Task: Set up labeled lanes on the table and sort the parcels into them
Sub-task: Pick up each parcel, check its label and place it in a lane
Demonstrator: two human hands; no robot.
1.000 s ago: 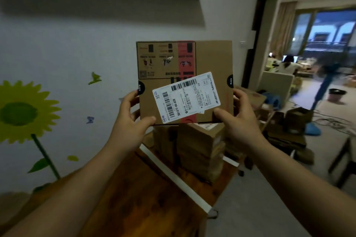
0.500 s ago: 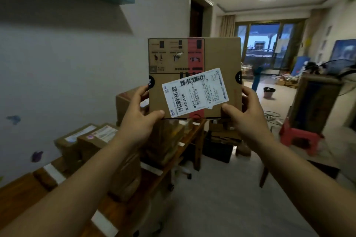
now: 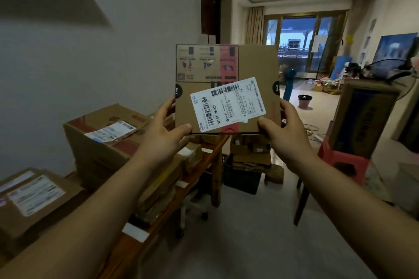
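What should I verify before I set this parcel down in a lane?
1. Grip: left hand and right hand both hold the parcel at its lower corners: ok.
2. Shipping label faces the camera, printed code legible: ok.
3. Lane dividers: white tape strips cross the table edge: ok.
4. Lane names: none readable from here: cannot tell.
5. Free spot: stacked boxes cover most of the visible tabletop: cannot tell.

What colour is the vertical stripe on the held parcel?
The stripe is red, on the brown parcel; head view shows it.
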